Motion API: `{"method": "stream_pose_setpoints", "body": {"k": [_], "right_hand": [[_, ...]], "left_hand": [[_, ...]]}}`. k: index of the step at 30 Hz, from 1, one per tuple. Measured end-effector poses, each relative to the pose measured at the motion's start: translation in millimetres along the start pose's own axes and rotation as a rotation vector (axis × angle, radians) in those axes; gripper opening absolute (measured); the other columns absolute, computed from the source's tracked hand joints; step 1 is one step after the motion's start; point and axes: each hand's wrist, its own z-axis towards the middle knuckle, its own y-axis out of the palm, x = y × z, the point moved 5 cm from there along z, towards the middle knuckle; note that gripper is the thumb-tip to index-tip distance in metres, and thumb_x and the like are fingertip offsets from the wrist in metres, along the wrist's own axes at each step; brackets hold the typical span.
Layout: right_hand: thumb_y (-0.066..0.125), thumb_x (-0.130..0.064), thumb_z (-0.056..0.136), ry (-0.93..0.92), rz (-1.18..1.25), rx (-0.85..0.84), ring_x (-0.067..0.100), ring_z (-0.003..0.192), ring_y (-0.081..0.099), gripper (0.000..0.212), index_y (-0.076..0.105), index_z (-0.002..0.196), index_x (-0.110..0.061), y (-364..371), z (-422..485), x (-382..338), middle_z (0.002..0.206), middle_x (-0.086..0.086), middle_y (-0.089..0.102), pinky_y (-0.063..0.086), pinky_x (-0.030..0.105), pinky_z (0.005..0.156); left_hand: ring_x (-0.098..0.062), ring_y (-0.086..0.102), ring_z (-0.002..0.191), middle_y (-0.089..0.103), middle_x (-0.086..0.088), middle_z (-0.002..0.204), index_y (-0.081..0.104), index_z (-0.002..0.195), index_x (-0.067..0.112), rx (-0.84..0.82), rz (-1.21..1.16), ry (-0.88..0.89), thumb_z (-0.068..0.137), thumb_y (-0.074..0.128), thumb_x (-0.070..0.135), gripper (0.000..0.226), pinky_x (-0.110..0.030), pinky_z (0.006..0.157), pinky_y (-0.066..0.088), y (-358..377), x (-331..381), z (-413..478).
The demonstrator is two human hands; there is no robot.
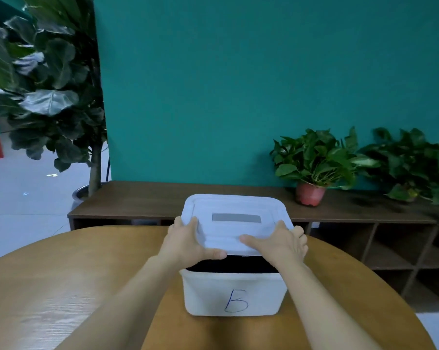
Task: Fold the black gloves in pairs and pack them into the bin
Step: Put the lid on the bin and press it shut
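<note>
Gripping lid [234, 218] w/ both hands | L [188, 242] & R [280, 242] curled on edges | over bin [234, 294]

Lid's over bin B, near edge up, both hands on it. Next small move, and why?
Probably lower the lid at its near edge onto the bin. The left hand and right hand grip it, raised in front. Dark contents show in the gap, and no gloves show on the table. It could be opening instead.

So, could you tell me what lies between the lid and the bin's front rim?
In the head view, a gap lies there, showing black fabric, likely the gloves, inside the bin. The left hand and right hand grip the lid.
</note>
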Motion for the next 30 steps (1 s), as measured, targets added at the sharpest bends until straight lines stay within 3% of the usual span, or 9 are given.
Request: {"method": "stream_pose_setpoints", "body": {"k": [6, 16, 21, 30], "right_hand": [[0.064, -0.090, 0.051, 0.030, -0.005, -0.082, 0.028, 0.123, 0.036, 0.107, 0.044, 0.131, -0.020, 10.1, 22.3, 22.0, 0.130, 0.008, 0.038, 0.033, 0.035, 0.105], [0.062, -0.088, 0.058, 0.021, -0.016, -0.204, 0.026, 0.122, 0.038, 0.090, 0.053, 0.119, -0.022, 17.0, 31.3, 20.2, 0.110, 0.002, 0.032, 0.033, 0.034, 0.101], [0.060, -0.090, 0.059, 0.012, -0.060, -0.202, 0.027, 0.123, 0.038, 0.095, 0.055, 0.124, -0.020, 15.8, 27.6, 15.9, 0.124, 0.005, 0.041, 0.034, 0.036, 0.099], [0.063, -0.082, 0.066, 0.030, -0.084, -0.215, 0.027, 0.127, 0.037, 0.090, 0.051, 0.131, -0.021, 6.5, 17.0, 19.2, 0.132, 0.007, 0.042, 0.036, 0.036, 0.096]], "left_hand": [[-0.020, 0.041, 0.111, 0.039, 0.003, 0.118, 0.045, 0.118, 0.027, -0.048, 0.031, -0.037, 0.034, 0.063, 0.092, 0.107, -0.037, 0.092, 0.048, 24.5, 5.4, 16.1], [-0.015, 0.051, 0.097, 0.049, 0.007, 0.101, 0.053, 0.098, 0.024, -0.086, 0.117, -0.109, 0.046, 0.065, 0.092, 0.087, -0.032, 0.079, 0.050, 22.9, 1.5, 23.6], [-0.015, 0.057, 0.098, 0.059, 0.008, 0.106, 0.056, 0.109, 0.023, -0.138, 0.177, -0.150, 0.038, 0.057, 0.099, 0.103, -0.034, 0.084, 0.054, 19.1, -3.1, 20.3], [-0.014, 0.060, 0.090, 0.063, 0.008, 0.095, 0.059, 0.103, 0.024, -0.166, 0.214, -0.141, 0.023, 0.053, 0.100, 0.110, -0.032, 0.078, 0.055, 15.3, 3.6, 14.1]]}}
